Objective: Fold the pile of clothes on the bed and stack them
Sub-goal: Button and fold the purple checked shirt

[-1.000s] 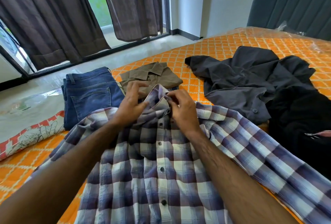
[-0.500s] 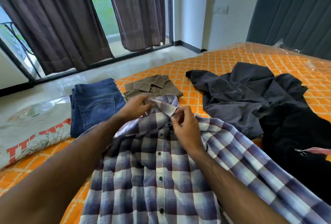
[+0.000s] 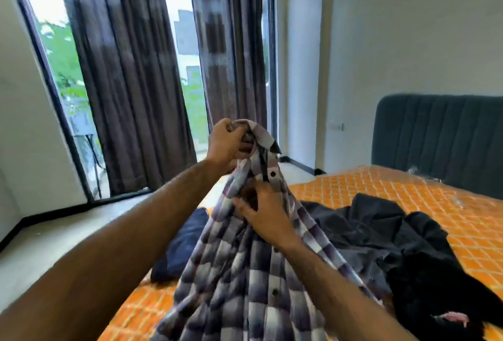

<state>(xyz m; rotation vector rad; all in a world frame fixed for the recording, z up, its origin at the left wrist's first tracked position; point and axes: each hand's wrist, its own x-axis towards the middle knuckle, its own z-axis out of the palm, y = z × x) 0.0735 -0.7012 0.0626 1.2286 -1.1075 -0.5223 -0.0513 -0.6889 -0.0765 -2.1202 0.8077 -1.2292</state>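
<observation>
A purple and white plaid shirt (image 3: 239, 272) hangs lifted above the orange bed (image 3: 381, 191). My left hand (image 3: 227, 144) grips its collar, held high in front of me. My right hand (image 3: 265, 215) is lower, fingers curled into the shirt's front just under the collar. Folded blue jeans (image 3: 182, 245) lie on the bed behind the shirt, partly hidden by it. A crumpled dark grey garment (image 3: 362, 229) and a black garment (image 3: 435, 286) lie unfolded to the right. The olive shirt is hidden.
A dark padded headboard (image 3: 441, 139) stands at the right. Dark curtains (image 3: 130, 90) hang over tall windows beyond the bed's far edge, with pale floor (image 3: 68, 231) to the left. The view is blurred by motion.
The plaid shirt, which lay flat on the bed, has been raised by the collar. My left hand rose highest, my right followed lower. The camera tilted up toward the windows.
</observation>
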